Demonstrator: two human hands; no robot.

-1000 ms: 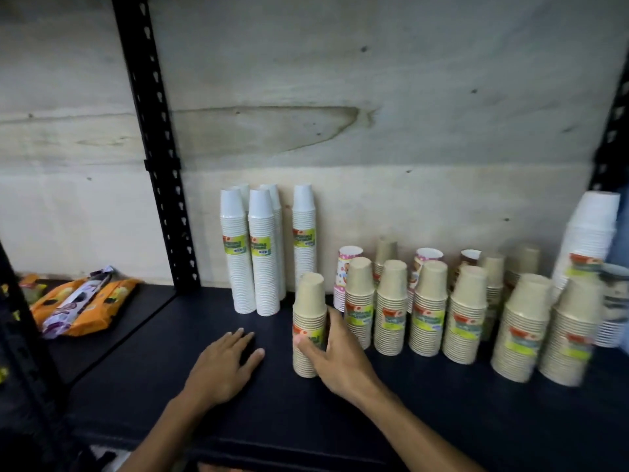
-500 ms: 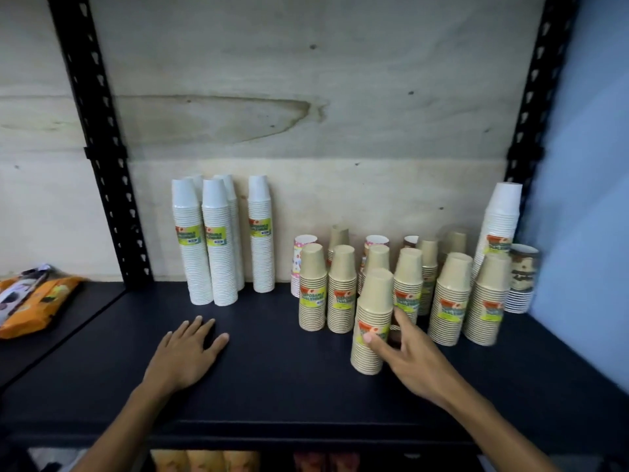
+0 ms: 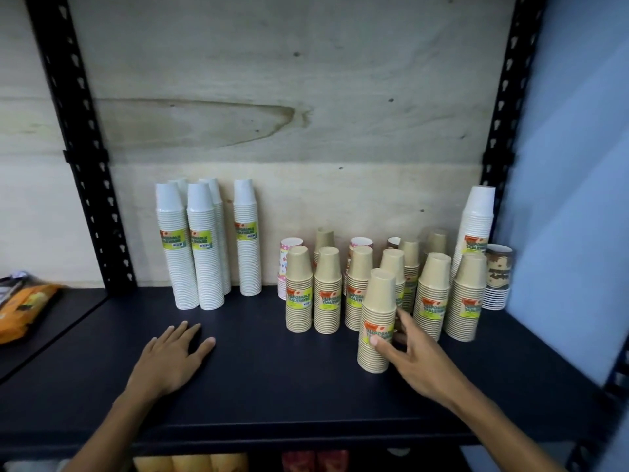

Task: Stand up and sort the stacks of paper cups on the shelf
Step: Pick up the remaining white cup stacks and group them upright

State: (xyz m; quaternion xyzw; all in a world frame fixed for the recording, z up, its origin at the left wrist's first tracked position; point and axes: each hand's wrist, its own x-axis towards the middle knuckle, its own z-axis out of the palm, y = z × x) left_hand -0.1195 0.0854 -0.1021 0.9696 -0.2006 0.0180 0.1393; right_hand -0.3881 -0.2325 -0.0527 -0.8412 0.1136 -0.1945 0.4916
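Note:
My right hand (image 3: 413, 359) grips a tan stack of paper cups (image 3: 377, 315), upright on the dark shelf (image 3: 272, 376), a little in front of the other tan stacks (image 3: 327, 291). Thumb and fingers wrap its lower half near the label. My left hand (image 3: 170, 359) rests flat on the shelf with its fingers spread, to the front of several tall white stacks (image 3: 204, 247) at the back left. Patterned cup stacks (image 3: 286, 264) stand behind the tan rows. Another tall white stack (image 3: 476, 226) stands at the back right.
A short stack of brown printed cups (image 3: 497, 277) sits at the far right by a blue wall (image 3: 571, 199). Black slotted uprights (image 3: 85, 148) frame the bay. Orange snack packets (image 3: 23, 308) lie on the neighbouring shelf to the left. Packets show on the shelf below (image 3: 190, 463).
My right hand has slid the tan stack rightward along the shelf, from beside the white stacks to the front of the tan group. The view has panned right. My left hand stays flat.

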